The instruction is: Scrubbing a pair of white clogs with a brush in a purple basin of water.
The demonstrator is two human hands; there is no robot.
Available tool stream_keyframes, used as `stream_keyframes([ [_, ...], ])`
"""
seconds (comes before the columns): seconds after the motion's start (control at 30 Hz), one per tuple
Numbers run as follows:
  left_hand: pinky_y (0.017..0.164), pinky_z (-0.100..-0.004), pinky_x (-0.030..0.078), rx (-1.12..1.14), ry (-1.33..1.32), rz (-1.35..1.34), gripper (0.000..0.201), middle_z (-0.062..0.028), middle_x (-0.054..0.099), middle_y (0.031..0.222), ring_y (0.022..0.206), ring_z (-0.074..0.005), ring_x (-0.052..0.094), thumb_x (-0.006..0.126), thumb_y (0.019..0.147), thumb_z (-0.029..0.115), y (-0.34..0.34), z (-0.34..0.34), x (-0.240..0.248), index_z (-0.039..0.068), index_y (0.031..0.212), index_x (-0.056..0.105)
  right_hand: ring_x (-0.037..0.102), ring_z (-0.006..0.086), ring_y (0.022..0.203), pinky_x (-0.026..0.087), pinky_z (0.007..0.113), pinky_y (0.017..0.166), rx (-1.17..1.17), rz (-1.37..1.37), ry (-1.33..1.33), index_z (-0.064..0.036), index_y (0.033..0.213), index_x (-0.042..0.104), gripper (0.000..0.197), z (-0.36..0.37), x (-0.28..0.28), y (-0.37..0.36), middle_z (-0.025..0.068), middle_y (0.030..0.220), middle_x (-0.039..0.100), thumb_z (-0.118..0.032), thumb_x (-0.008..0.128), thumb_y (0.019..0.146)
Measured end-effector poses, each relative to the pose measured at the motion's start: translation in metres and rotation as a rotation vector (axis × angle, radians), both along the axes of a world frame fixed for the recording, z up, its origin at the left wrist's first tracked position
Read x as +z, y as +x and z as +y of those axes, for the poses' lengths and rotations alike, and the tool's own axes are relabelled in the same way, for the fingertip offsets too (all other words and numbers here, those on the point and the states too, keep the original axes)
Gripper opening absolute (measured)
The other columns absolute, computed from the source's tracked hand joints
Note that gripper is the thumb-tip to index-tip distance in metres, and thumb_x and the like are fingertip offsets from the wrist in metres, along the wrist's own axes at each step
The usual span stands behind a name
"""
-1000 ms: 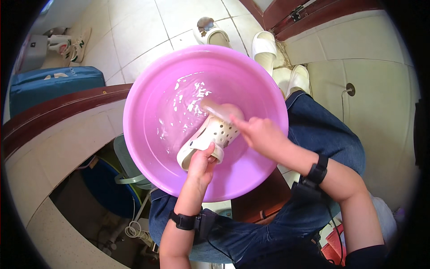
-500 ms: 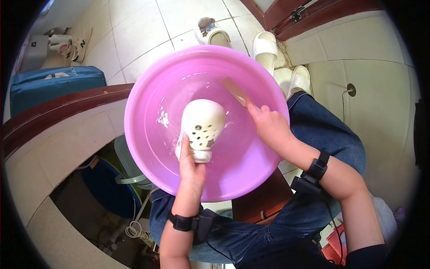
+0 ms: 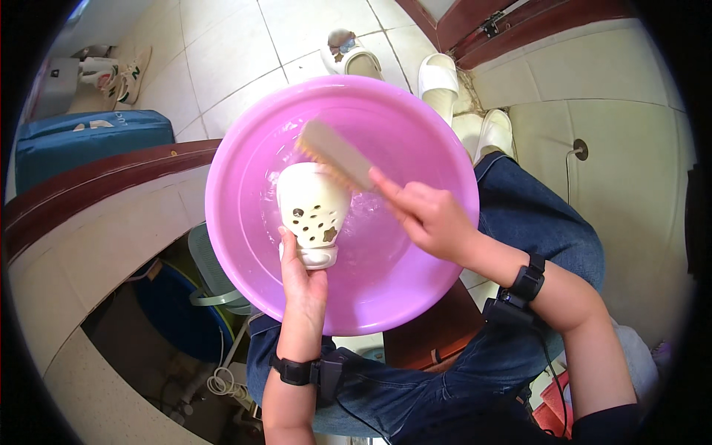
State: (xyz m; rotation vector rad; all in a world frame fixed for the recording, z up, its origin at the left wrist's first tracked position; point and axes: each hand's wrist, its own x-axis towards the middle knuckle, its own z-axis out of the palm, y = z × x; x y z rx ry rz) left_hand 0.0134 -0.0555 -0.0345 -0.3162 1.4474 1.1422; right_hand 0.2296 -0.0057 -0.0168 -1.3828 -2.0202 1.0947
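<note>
Head view: left hand (image 3: 304, 280) is gripping the white clog (image 3: 313, 204) by its strap end within the pink basin (image 3: 397, 285); right hand (image 3: 429, 221) is clasping the brush (image 3: 337, 153), bristles, from where I'm standing, overlapping the toe.

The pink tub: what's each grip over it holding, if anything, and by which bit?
The left grip holds the white clog by the end nearest the person; the right grip holds the brush by its near end.

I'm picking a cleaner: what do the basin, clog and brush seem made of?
Basin: probably plastic, given its smooth, glossy pink wall.
Clog: likely moulded foam or rubber, smooth white, neat holes.
Brush: flat greyish back, plastic or wood; blur hides its finish.
</note>
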Motion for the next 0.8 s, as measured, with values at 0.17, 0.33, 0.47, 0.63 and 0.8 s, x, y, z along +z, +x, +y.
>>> stream_keyframes([
  [0.17, 0.094, -0.0403, 0.045, 0.0, 0.006, -0.081, 0.046, -0.0088, 0.055, 0.123, 0.112, -0.0235, 0.054, 0.049, 0.094, 0.038, 0.0, -0.003, -0.006, 0.007, 0.127, 0.045, 0.053, 0.0264, 0.049, 0.045, 0.036, 0.045, 0.121, -0.074, 0.058, -0.0208, 0.135, 0.046, 0.058, -0.005, 0.001, -0.001, 0.0096, 0.062, 0.047, -0.007, 0.057, 0.08],
  [0.33, 0.093, -0.0396, 0.046, -0.013, -0.006, -0.066, 0.044, -0.0091, 0.055, 0.122, 0.11, -0.0235, 0.055, 0.049, 0.095, 0.036, 0.003, -0.004, -0.01, 0.006, 0.126, 0.045, 0.049, 0.0233, 0.049, 0.041, 0.035, 0.046, 0.25, -0.11, 0.111, -0.0159, 0.133, 0.049, 0.056, -0.008, 0.01, 0.001, 0.0089, 0.06, 0.044, -0.003, 0.058, 0.08],
  [0.47, 0.092, -0.0389, 0.047, -0.035, -0.014, -0.03, 0.042, -0.0101, 0.056, 0.121, 0.109, -0.0242, 0.056, 0.048, 0.095, 0.035, 0.009, -0.002, -0.003, 0.005, 0.125, 0.045, 0.049, 0.0228, 0.049, 0.041, 0.035, 0.046, 0.035, -0.117, 0.132, -0.0163, 0.133, 0.049, 0.055, 0.001, -0.004, 0.006, 0.0085, 0.059, 0.044, -0.004, 0.058, 0.08],
  [0.63, 0.093, -0.0401, 0.047, -0.008, 0.023, -0.077, 0.042, -0.0121, 0.055, 0.122, 0.109, -0.0256, 0.057, 0.047, 0.096, 0.033, 0.004, 0.0, -0.001, 0.003, 0.124, 0.047, 0.049, 0.0231, 0.05, 0.041, 0.035, 0.046, 0.089, -0.153, 0.16, -0.0161, 0.132, 0.05, 0.055, 0.009, -0.002, 0.009, 0.0083, 0.059, 0.044, -0.004, 0.058, 0.079],
  [0.8, 0.093, -0.0404, 0.047, 0.008, 0.025, -0.09, 0.042, -0.0118, 0.056, 0.121, 0.11, -0.0253, 0.056, 0.047, 0.096, 0.033, 0.005, 0.001, 0.006, 0.003, 0.125, 0.047, 0.049, 0.0239, 0.049, 0.041, 0.035, 0.046, 0.178, -0.13, 0.117, -0.0159, 0.131, 0.052, 0.055, 0.005, 0.007, 0.007, 0.009, 0.059, 0.043, -0.002, 0.058, 0.078],
])
